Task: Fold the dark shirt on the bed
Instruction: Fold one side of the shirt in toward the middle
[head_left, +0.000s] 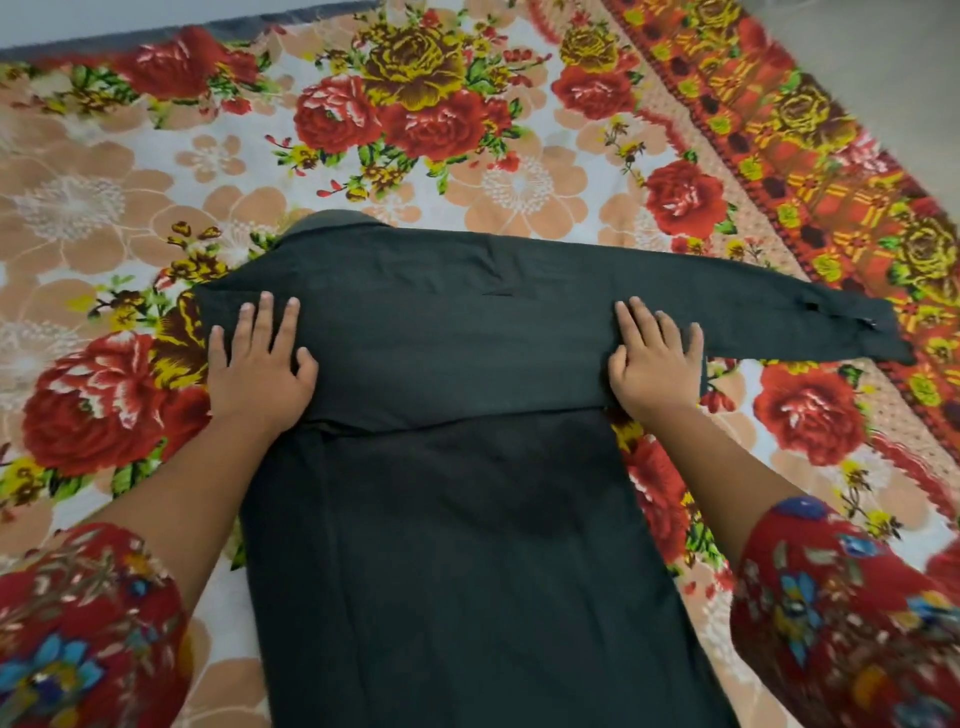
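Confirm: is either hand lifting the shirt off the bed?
No. The left hand and right hand lie flat, palms down, on the dark shirt.

We are seeing 1 dark shirt (467, 467) lying flat on the bed (467, 171), collar (332, 221) farthest away, 1 sleeve (779, 312) stretching right across its upper part.

Both arms reach forward from patterned red sleeves, forearms bare; the left hand (260, 364) lies palm down, fingers (266, 317) spread and pointing away from the body, thumb angled inward; the right hand (655, 364) mirrors it, flat and open, fingers splayed, thumb toward the centre; the hands sit level with each other, well apart, wrists straight, neither gripping anything.
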